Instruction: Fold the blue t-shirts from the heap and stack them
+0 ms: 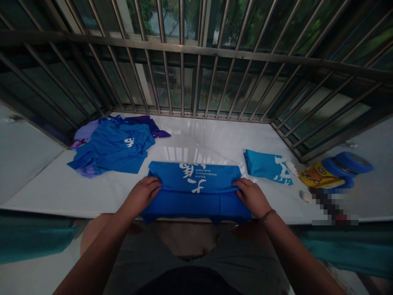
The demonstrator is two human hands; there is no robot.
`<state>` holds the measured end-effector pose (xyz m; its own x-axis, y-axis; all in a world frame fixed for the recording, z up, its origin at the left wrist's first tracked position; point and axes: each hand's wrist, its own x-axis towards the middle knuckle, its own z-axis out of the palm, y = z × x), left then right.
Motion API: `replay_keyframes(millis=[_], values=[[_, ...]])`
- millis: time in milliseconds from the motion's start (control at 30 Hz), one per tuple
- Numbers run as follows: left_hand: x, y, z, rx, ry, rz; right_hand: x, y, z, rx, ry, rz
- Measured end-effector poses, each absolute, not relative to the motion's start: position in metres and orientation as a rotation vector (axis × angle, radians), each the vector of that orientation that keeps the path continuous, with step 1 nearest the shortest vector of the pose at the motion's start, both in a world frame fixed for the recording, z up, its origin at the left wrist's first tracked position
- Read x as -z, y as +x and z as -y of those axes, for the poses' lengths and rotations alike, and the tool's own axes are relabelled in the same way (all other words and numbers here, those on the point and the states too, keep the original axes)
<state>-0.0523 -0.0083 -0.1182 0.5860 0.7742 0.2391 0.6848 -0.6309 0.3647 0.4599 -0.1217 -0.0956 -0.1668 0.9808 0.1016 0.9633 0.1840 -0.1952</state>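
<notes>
A blue T-shirt (pixel 196 205) with white lettering lies partly folded on the white ledge in front of me, its lower edge at the ledge's front. The folded flap bearing the print lies across the upper part. My left hand (pixel 147 192) pinches the flap's left corner, thumb and fingers pressed together. At the right corner my right hand (pixel 250 196) grips the same shirt; a thin band circles that wrist. The undersides of the pinched corners are hidden by the fingers.
On the left lies a loose heap of blue and purple clothes (pixel 113 143). To the right is a folded lighter blue shirt (pixel 267 164), then a blue-and-yellow container (pixel 325 172) and a small pale object (pixel 305 196). Metal window bars (pixel 181 49) rise behind the white ledge (pixel 190 139).
</notes>
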Motion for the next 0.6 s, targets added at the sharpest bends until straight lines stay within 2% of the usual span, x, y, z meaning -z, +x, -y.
replay_keyframes(millis=[200, 367, 600], values=[[0.117, -0.054, 0.023, -0.57, 2.535, -1.175, 0.097, 0.471, 0.117, -0.155, -1.854, 2.188], [0.113, -0.061, 0.025, -0.73, 2.368, -1.318, 0.108, 0.486, 0.105, -0.14, -1.989, 1.907], [0.12, -0.04, 0.032, -0.649, 2.561, -1.159, 0.098, 0.488, 0.069, -0.184, -2.075, 2.068]])
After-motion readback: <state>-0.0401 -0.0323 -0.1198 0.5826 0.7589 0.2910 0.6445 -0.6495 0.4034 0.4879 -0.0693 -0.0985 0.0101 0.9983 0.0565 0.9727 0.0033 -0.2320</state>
